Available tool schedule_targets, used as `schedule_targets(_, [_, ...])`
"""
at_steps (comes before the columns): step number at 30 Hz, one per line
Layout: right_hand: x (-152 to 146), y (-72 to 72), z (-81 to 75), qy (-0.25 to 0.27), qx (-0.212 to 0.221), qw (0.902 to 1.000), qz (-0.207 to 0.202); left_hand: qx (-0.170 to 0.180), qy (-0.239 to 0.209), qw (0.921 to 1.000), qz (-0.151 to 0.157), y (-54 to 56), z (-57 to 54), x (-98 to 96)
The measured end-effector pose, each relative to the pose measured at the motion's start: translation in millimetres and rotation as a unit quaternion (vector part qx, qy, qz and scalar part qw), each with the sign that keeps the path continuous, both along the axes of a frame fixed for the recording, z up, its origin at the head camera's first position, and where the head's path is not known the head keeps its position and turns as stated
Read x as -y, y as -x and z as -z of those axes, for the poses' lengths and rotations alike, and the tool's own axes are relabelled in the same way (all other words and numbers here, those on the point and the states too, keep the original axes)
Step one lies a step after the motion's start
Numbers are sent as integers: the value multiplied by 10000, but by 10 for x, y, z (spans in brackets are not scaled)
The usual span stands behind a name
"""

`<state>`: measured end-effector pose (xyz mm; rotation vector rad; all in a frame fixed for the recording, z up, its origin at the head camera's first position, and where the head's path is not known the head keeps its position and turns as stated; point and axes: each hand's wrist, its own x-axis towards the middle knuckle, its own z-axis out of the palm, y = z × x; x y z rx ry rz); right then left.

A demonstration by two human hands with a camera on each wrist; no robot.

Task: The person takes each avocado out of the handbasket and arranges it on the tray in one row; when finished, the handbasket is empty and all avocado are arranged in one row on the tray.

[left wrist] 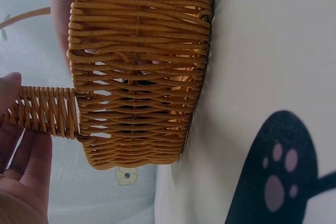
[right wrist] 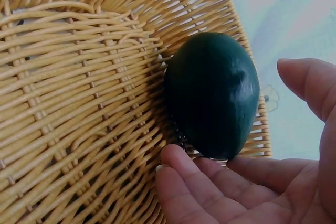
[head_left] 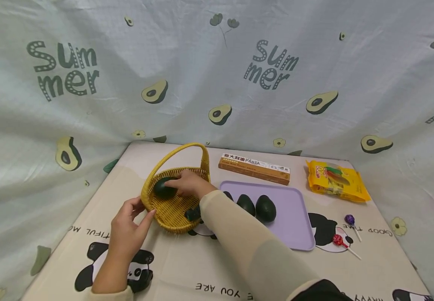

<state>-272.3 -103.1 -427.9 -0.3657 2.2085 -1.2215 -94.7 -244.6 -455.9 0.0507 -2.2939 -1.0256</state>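
Note:
A yellow wicker basket (head_left: 175,209) with an arched handle stands on the table. My left hand (head_left: 128,232) grips the base of the handle at the basket's left side; in the left wrist view its thumb and fingers lie on either side of the woven handle (left wrist: 44,111). Inside the basket, a dark green avocado (right wrist: 212,95) leans against the wall. Reaching in, my right hand (head_left: 192,184) has its fingers at the avocado's lower end, with the thumb standing apart from it in the right wrist view. A dark object (head_left: 192,214) shows under the right wrist, its kind unclear.
Right of the basket lies a lilac tray (head_left: 296,234) with avocados (head_left: 265,209), partly hidden by my right sleeve. Behind it is a pasta box (head_left: 254,169). A yellow snack bag (head_left: 337,182) and two lollipops (head_left: 338,239) lie farther right. Printed cloth hangs behind the table.

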Motion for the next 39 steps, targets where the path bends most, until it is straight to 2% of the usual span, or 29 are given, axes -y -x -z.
schedule_targets(6, [64,0,-3,-2,48,9999,-99,21,-30,10000,19,-11,-6,2])
schedule_targets(13, [153,-25,-35,-35,-199,9990,-409,-5,-67,9999,101,-1,-5,8])
schedule_targets(17, [204,-74,-20,42,-275,9971,-714,-59,-1,9999,125,0,3,16])
schedule_targets(21, [239,-128,-3,-121,-426,9938,-1020,-155,64,9997,158,-1,7,23])
schedule_targets(27, [267,-167,-16,-408,-709,9920,-964,-153,63,9997,161,-1,-7,26])
schedule_targets(30, [275,-169,-11,-512,-713,9920,-909,-177,47,9997,166,1,-6,19])
schedule_targets(36, [283,-158,27,-737,-881,9871,-1119,-69,33,9999,80,-6,6,23])
schedule_targets(39, [265,-158,28,-677,-896,9877,-1084,-32,30,10000,64,-11,3,23])
